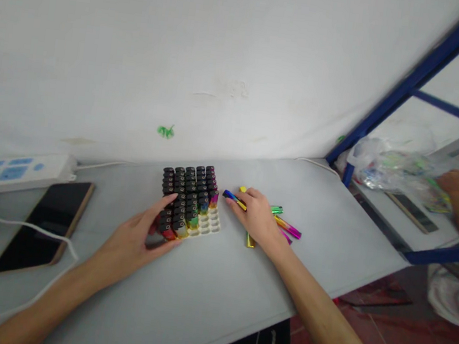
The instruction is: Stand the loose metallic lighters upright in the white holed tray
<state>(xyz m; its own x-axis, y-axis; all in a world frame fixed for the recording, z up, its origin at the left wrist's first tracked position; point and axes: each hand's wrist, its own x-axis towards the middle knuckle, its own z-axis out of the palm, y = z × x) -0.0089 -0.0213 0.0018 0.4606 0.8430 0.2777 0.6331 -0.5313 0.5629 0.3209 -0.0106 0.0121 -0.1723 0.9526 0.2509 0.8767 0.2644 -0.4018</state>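
Observation:
A white tray with rows of cells stands on the table, packed with upright, black-topped, metallic-coloured lighters. Several cells at its near right corner hold nothing. My left hand grips the tray's near left corner, thumb along the front edge and index finger over the black tops; its other fingers are partly hidden. Just right of the tray, my right hand pinches a blue-and-yellow lighter between thumb and fingers, tilted with its dark end toward the tray. Under and beside that hand lie several loose lighters, partly covered by it.
At the left are a dark phone, a white power strip and a white cable. A wall runs behind the table. To the right, past a blue metal frame, another person's hands work near plastic bags.

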